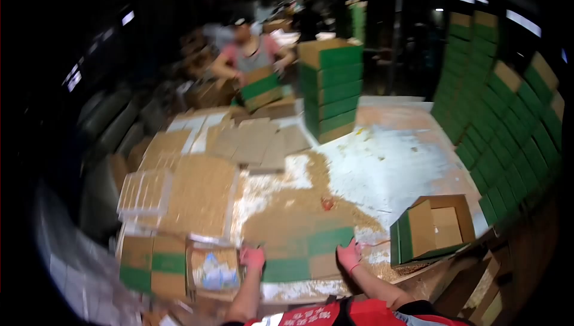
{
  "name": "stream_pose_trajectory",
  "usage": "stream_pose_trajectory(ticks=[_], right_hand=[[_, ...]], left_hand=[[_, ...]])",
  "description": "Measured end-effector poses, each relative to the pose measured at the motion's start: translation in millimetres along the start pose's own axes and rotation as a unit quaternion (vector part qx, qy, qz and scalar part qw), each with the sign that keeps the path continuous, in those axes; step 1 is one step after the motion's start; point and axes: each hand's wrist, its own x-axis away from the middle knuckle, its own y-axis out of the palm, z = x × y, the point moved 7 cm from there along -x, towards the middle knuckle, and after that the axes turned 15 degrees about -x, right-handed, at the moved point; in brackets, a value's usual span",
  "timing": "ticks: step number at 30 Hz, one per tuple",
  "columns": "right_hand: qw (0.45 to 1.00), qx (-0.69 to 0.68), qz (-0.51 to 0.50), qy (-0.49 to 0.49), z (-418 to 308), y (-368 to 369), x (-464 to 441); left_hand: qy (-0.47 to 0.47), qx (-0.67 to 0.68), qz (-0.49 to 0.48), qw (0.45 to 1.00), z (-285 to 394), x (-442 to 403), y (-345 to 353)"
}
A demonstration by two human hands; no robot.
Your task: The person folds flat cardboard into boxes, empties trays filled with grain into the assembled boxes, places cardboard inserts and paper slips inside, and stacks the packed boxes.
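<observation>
A flat cardboard piece with green and brown panels (299, 248) lies in front of me on the table, slightly blurred. My left hand (252, 258), in a pink glove, grips its left edge. At its right edge my right hand (348, 255), also gloved in pink, holds on with the fingers pressed together. Just left of my left hand is an open box (214, 269) with a blue and white item inside. Beside that box stands a green and brown box (152, 263).
An open green box (431, 229) sits at the table's right edge. Stacked green boxes (332, 87) rise at the back, where a person (254, 57) handles another box. Cardboard sheets (200, 194) cover the left side; granules (317, 173) are scattered centrally. More boxes (514, 128) are piled right.
</observation>
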Motion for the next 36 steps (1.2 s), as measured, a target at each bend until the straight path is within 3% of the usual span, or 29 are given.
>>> stream_pose_trajectory(ticks=[1,2,3,5,7,8,9,10,11,12,13,14,15,17,18,19,20,21,23,25,26,27,28,29,30,31,33,35,36], right_hand=[[1.0,0.012,0.017,0.01,-3.6,-0.5,8.3],[1.0,0.004,0.01,-0.01,-2.7,-3.9,14.1],[1.0,-0.016,0.005,-0.016,-1.9,-10.3,18.1],[0.991,-0.098,0.076,-0.041,-0.3,-37.0,22.6],[0.962,-0.239,0.06,-0.116,-15.7,-75.4,17.4],[0.939,-0.304,0.044,-0.154,-27.9,-96.1,19.1],[0.947,-0.26,-0.008,-0.187,-55.5,-117.4,24.5],[0.948,-0.237,-0.073,-0.2,-78.5,-130.9,24.7],[0.944,-0.212,-0.141,-0.209,-91.6,-133.8,29.8],[0.93,-0.205,-0.137,-0.273,-97.3,-132.2,29.6],[0.912,-0.197,-0.134,-0.334,-99.7,-128.1,25.7],[0.936,-0.126,-0.173,-0.279,-93.1,-122.3,18.2],[0.947,-0.109,-0.12,-0.278,-88.5,-132.6,22.6],[0.95,-0.083,-0.005,-0.302,-110.5,-156.5,15.6],[0.934,-0.081,0.05,-0.344,-163.7,-189.7,45.6],[0.885,-0.046,0.09,-0.454,-208.4,-201.0,71.0],[0.859,-0.019,0.02,-0.511,-228.0,-183.0,85.3],[0.856,0.086,-0.096,-0.501,-234.6,-154.1,85.0],[0.806,0.156,-0.09,-0.563,-225.1,-132.3,62.0],[0.815,0.19,-0.154,-0.526,-233.4,-125.8,41.9],[0.767,0.266,-0.132,-0.569,-234.5,-118.2,36.9],[0.833,0.252,-0.243,-0.428,-257.5,-123.2,43.1],[0.832,0.195,-0.223,-0.469,-272.7,-117.3,49.0],[0.766,0.134,-0.175,-0.603,-293.1,-115.5,67.9],[0.718,0.09,-0.176,-0.667,-306.5,-110.4,73.0],[0.733,0.134,-0.205,-0.634,-321.1,-110.3,69.1],[0.763,0.169,-0.183,-0.596,-311.0,-101.4,16.6],[0.746,0.222,-0.138,-0.613,-294.8,-103.3,-5.5],[0.749,0.252,-0.134,-0.599,-284.0,-101.2,-12.7]], left_hand=[[-0.023,0.079,0.013,0.997,-28.9,-26.6,31.8],[-0.029,0.03,0.105,0.994,-33.6,-33.4,38.0],[-0.014,0.015,0.054,0.998,-12.5,-5.9,1.3],[0.056,0.129,0.108,0.984,-6.2,6.7,-22.8],[0.118,0.185,0.074,0.973,28.5,55.2,-99.7],[0.129,0.149,0.187,0.962,30.4,46.7,-100.4],[0.136,0.054,0.228,0.963,50.4,40.4,-114.3],[0.22,0.092,0.278,0.93,84.3,74.7,-162.7],[0.274,0.039,0.298,0.913,98.1,58.1,-143.2],[0.351,-0.034,0.274,0.895,131.8,86.4,-157.4],[0.48,-0.109,0.261,0.83,172.7,122.7,-181.9],[0.554,-0.112,0.265,0.781,189.2,126.0,-174.5],[0.62,-0.111,0.272,0.727,201.1,130.8,-166.0],[0.612,-0.154,0.245,0.736,200.1,132.6,-155.6],[0.616,-0.137,0.247,0.735,202.1,140.9,-154.5],[0.619,-0.149,0.268,0.723,206.6,156.9,-157.8],[0.605,-0.155,0.286,0.727,208.3,164.9,-158.3],[0.593,-0.16,0.302,0.73,209.7,171.3,-158.3],[0.621,-0.185,0.269,0.712,190.5,184.9,-161.0],[0.656,-0.141,0.247,0.699,186.2,194.8,-160.4],[0.647,-0.128,0.214,0.721,180.9,201.2,-155.2],[0.639,-0.115,0.176,0.74,183.7,225.2,-167.0],[0.69,-0.107,0.165,0.697,192.1,246.5,-172.1],[0.74,-0.096,0.156,0.647,203.2,265.5,-177.5],[0.763,-0.187,0.153,0.6,207.4,278.7,-175.2],[0.747,-0.253,0.169,0.591,203.8,283.1,-177.9],[0.692,-0.289,0.205,0.629,186.1,250.3,-201.2],[0.662,-0.363,0.213,0.62,154.0,199.5,-194.8],[0.666,-0.352,0.16,0.638,133.7,175.3,-186.5]])
